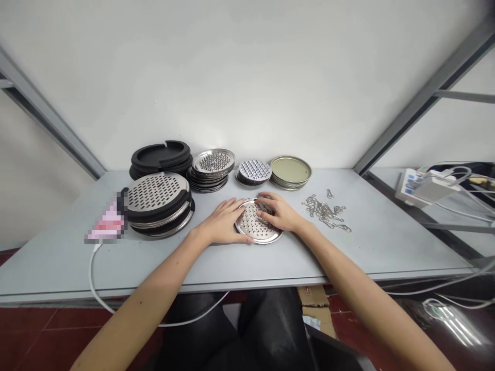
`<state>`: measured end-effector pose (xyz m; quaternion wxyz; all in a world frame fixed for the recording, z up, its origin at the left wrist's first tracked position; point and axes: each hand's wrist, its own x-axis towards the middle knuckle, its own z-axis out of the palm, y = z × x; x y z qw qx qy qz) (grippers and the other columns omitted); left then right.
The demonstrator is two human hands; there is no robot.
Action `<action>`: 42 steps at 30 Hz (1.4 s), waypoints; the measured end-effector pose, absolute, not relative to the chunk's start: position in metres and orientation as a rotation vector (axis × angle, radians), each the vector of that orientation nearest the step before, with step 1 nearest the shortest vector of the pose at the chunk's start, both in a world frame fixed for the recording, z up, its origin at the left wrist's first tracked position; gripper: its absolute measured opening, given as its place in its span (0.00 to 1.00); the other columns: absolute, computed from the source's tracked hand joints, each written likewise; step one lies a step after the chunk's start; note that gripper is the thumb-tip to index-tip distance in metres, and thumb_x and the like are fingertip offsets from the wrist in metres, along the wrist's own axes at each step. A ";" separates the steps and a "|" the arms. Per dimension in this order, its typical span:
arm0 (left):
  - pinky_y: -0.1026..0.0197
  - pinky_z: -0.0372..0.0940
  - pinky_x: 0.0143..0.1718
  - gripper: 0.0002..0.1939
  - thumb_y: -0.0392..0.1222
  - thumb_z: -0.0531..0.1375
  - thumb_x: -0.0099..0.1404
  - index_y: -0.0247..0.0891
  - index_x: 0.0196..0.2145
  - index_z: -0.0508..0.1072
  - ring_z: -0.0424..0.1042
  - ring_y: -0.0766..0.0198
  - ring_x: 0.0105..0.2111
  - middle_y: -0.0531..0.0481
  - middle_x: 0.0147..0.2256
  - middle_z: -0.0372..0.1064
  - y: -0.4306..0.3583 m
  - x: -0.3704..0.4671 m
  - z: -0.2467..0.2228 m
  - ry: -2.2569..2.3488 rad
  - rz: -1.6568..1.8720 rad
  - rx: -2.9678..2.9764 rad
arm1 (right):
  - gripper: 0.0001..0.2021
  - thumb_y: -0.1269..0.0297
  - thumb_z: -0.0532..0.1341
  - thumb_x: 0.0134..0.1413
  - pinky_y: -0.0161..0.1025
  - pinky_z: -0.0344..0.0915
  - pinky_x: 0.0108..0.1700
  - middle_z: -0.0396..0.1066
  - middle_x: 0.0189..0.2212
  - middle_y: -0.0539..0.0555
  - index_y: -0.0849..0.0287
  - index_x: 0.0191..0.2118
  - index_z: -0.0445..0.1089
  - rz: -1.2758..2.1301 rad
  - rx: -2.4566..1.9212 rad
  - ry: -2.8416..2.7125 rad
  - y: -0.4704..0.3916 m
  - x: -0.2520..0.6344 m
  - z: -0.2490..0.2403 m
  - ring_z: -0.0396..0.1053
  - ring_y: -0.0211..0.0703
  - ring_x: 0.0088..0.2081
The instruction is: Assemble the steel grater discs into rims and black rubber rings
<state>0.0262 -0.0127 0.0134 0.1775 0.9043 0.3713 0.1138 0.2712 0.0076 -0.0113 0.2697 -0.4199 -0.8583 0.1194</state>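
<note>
A pale wall (247, 67) rises behind the grey tabletop (371, 252), with a slanting metal post (46, 108) at the left and another metal upright (417, 98) at the right. On the left lies a pink item (106, 226), pixelated beyond reading, and a white cable (92, 273) runs from beside it over the front edge. Far right, beyond the frame, sits a white power strip (410, 186) with cords tangled around it. Below, brown cardboard (315, 306) stands on dark red floor tiles (27, 335)

Soft light brightens the wall (240, 77), while the stretched lower right shows glare and perhaps blur
</note>
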 end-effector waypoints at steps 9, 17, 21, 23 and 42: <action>0.44 0.44 0.66 0.54 0.70 0.63 0.52 0.40 0.67 0.51 0.45 0.40 0.67 0.41 0.68 0.46 -0.013 0.026 0.013 1.053 0.318 2.585 | 0.24 0.50 0.62 0.56 0.55 0.60 0.60 0.66 0.56 0.66 0.61 0.53 0.72 0.339 -1.144 -2.321 0.006 0.272 -0.008 0.66 0.58 0.57; 0.44 0.45 0.65 0.55 0.72 0.61 0.51 0.38 0.67 0.52 0.46 0.40 0.66 0.41 0.68 0.46 -0.012 0.026 0.014 1.039 0.289 2.598 | 0.21 0.49 0.63 0.55 0.53 0.63 0.59 0.70 0.53 0.63 0.59 0.47 0.77 0.373 -1.097 -2.280 0.008 0.272 -0.008 0.70 0.57 0.53; 0.45 0.44 0.65 0.55 0.72 0.61 0.51 0.39 0.67 0.52 0.46 0.41 0.66 0.41 0.68 0.47 -0.012 0.026 0.014 1.046 0.288 2.599 | 0.21 0.50 0.64 0.55 0.52 0.63 0.59 0.70 0.53 0.63 0.60 0.47 0.77 0.391 -1.107 -2.263 0.009 0.271 -0.009 0.70 0.57 0.53; 0.45 0.44 0.65 0.54 0.72 0.62 0.51 0.40 0.67 0.52 0.47 0.41 0.66 0.42 0.68 0.47 -0.012 0.026 0.013 1.043 0.292 2.599 | 0.20 0.51 0.63 0.55 0.52 0.64 0.58 0.71 0.52 0.63 0.60 0.46 0.77 0.391 -1.115 -2.258 0.010 0.271 -0.009 0.70 0.57 0.52; 0.44 0.48 0.64 0.53 0.71 0.62 0.51 0.38 0.65 0.57 0.50 0.41 0.65 0.40 0.66 0.51 -0.013 0.026 0.014 1.021 0.355 2.619 | 0.15 0.55 0.60 0.58 0.52 0.64 0.56 0.73 0.48 0.60 0.57 0.43 0.79 0.245 -0.997 -2.379 0.016 0.274 -0.007 0.68 0.55 0.52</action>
